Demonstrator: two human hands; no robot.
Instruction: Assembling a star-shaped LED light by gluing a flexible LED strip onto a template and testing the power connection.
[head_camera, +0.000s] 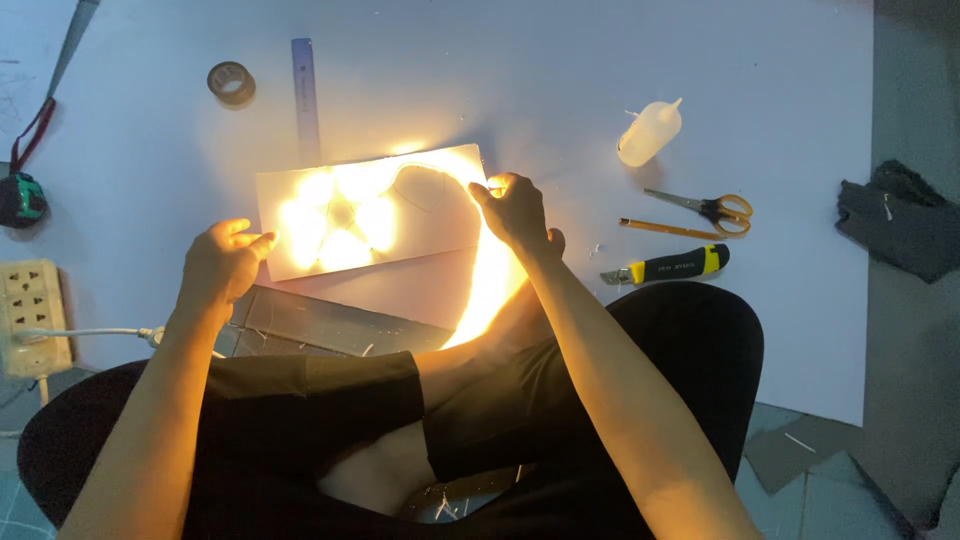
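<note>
A white board (420, 215), flat and rectangular, glows from behind with warm yellow light; a 5-pointed star shape shines brightest on its left half, and a rounded outline shows on its right half. It sits tilted over the person's lap, above a big white sheet (560, 80) spread on the floor.

The left hand (222, 262) pinches the board's left edge, thumb on top and fingers curled under. The right hand (515, 212) grips the board's upper right corner, fingers closed on the edge. Light spills out below the right hand in a bright streak.

Under the board lies 1 dark, smooth panel (330, 325), partly on the knees.

On the sheet, right of the board: 1 soft plastic bottle (648, 133), translucent white with a pointed nozzle, lying on its side; 1 pair of scissors (705, 208) with yellow-orange handles; 1 thin yellow pencil (668, 229) just below them; 1 knife (668, 265) with a black and yellow grip, bearing a small printed label. Above the board: 1 bluish translucent ruler (305, 95), upright in the picture, and 1 brown roll of tape (231, 82) near it.

At the far left: 1 cream power strip (32, 315) with a white cord plugged in, and 1 green and black tape measure (20, 199). At the far right, 1 dark cloth (900, 220) lies crumpled off the sheet.
</note>
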